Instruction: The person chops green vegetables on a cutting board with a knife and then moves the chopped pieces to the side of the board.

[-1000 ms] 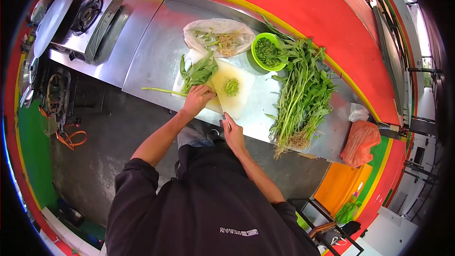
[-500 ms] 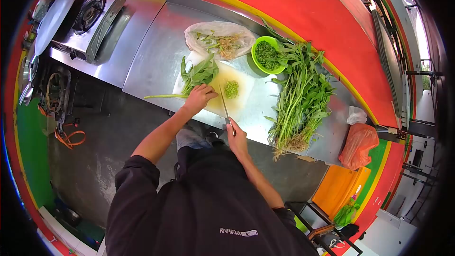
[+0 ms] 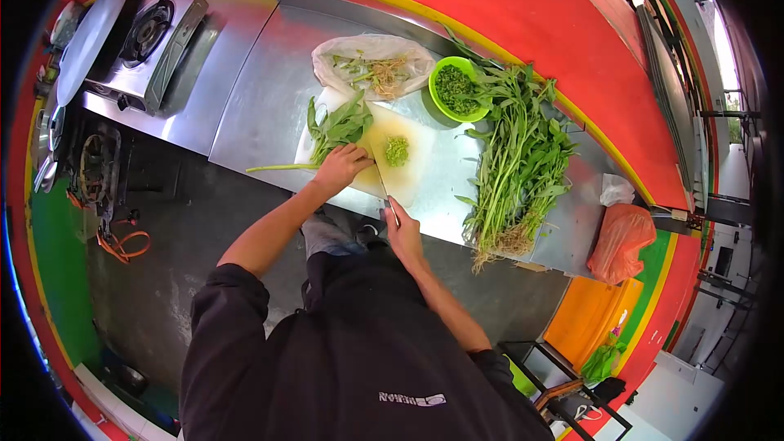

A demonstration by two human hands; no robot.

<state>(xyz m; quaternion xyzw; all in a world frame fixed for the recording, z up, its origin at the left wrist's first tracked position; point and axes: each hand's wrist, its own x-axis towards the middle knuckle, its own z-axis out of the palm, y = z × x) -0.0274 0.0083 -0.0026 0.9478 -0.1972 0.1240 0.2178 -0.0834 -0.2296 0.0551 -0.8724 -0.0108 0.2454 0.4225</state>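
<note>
My left hand (image 3: 342,168) is closed around the stems of a bunch of leafy greens (image 3: 346,124) on a white cutting board (image 3: 412,132). One long stem pokes out to the left of the hand. In my right hand (image 3: 402,229) is the handle of a knife (image 3: 382,183), its blade pointing away from me beside the left fingertips. To the right of the blade sits a small pile of chopped stems (image 3: 396,150) on the board's yellowed middle. Behind the board, a clear plastic bag (image 3: 330,52) contains rooted stem ends.
A green bowl (image 3: 434,88) of chopped greens stands at the back, next to a large heap of uncut rooted greens (image 3: 523,155). An orange plastic bag (image 3: 622,241) is at the counter's right end. At the left stands a gas stove (image 3: 167,53).
My right hand and the knife have shifted slightly left, with the blade closer to the left fingertips. The left hand keeps its hold on the greens.
</note>
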